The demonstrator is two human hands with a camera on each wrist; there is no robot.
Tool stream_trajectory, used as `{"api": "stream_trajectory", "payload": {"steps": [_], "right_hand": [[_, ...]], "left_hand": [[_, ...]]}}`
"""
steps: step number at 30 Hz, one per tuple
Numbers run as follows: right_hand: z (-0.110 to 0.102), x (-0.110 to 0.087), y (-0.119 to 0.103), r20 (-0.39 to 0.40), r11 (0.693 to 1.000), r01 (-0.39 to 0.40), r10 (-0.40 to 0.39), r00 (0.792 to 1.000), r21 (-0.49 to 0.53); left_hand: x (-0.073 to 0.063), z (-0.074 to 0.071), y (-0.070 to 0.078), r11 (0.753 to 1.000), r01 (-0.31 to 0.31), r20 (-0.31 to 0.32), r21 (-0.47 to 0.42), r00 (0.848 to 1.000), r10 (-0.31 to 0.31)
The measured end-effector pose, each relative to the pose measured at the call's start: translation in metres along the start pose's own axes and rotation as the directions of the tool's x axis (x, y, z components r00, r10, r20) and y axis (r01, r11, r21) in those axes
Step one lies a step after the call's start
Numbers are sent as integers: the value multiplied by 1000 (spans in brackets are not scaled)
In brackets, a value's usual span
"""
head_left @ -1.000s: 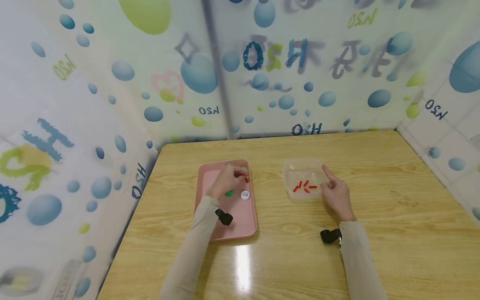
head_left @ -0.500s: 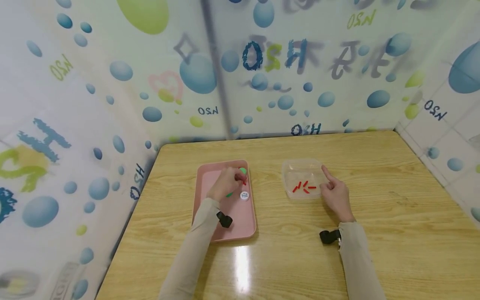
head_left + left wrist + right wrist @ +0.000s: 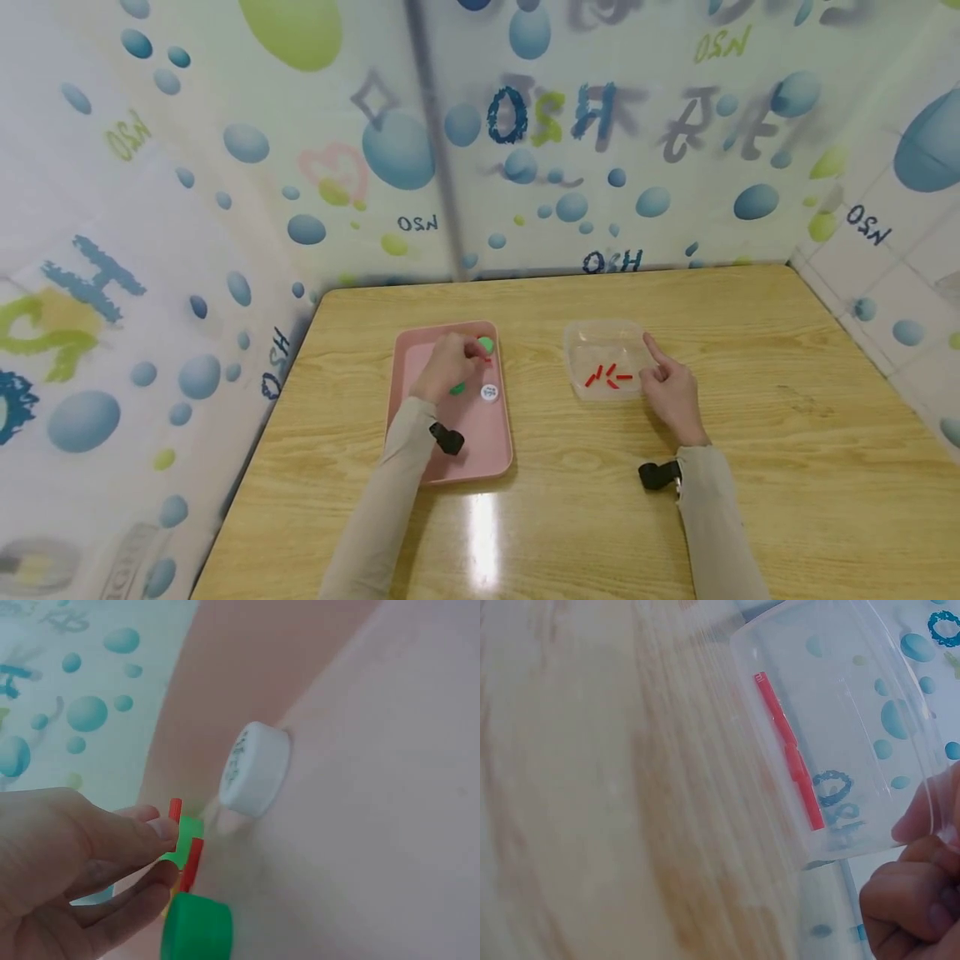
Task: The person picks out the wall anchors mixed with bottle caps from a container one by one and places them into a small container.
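Inside the pink tray point(image 3: 476, 446), my left hand point(image 3: 447, 367) has its thumb and fingertips together near the right wall. In the left wrist view they pinch a short red stick point(image 3: 175, 812). A second red stick point(image 3: 193, 862) stands tilted close by, between a light green cap point(image 3: 190, 834) and a darker green cap point(image 3: 201, 930). A white cap point(image 3: 489, 392) with dark print sits nearer me in the tray. My right hand point(image 3: 672, 396) grips the right rim of a clear plastic container point(image 3: 600, 331), index finger stretched along it. Several red sticks point(image 3: 624, 377) lie inside.
The wooden table point(image 3: 555, 500) carries both tray and container, with a gap of bare wood between them. A patterned wall covering point(image 3: 525, 217) rises behind the table's far edge, and another wall stands at the left.
My left hand shifts slightly at the tray's right side and its fingertips draw back a little, leaving more of the light green cap showing. My right hand and the container stay in place.
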State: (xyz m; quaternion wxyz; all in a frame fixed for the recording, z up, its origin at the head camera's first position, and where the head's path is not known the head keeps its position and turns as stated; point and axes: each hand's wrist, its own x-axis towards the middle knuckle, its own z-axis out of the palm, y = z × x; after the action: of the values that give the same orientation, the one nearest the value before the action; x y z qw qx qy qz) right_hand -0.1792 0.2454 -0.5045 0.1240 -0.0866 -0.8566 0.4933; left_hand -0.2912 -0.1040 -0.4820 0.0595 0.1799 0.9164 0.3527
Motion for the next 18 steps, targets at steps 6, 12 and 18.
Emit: {"api": "stream_trajectory", "payload": {"steps": [6, 12, 18], "right_hand": [[0, 0, 1, -4, 1000, 4, -4, 1000, -2], [0, 1, 2, -7, 1000, 10, -10, 1000, 8], [-1, -1, 2, 8, 1000, 5, -6, 1000, 21]], "left_hand": [[-3, -9, 5, 999, -26, -17, -46, 1000, 25], [-6, -15, 15, 992, -52, 4, -114, 999, 53], [-6, -14, 24, 994, -56, 14, -95, 998, 57]]}}
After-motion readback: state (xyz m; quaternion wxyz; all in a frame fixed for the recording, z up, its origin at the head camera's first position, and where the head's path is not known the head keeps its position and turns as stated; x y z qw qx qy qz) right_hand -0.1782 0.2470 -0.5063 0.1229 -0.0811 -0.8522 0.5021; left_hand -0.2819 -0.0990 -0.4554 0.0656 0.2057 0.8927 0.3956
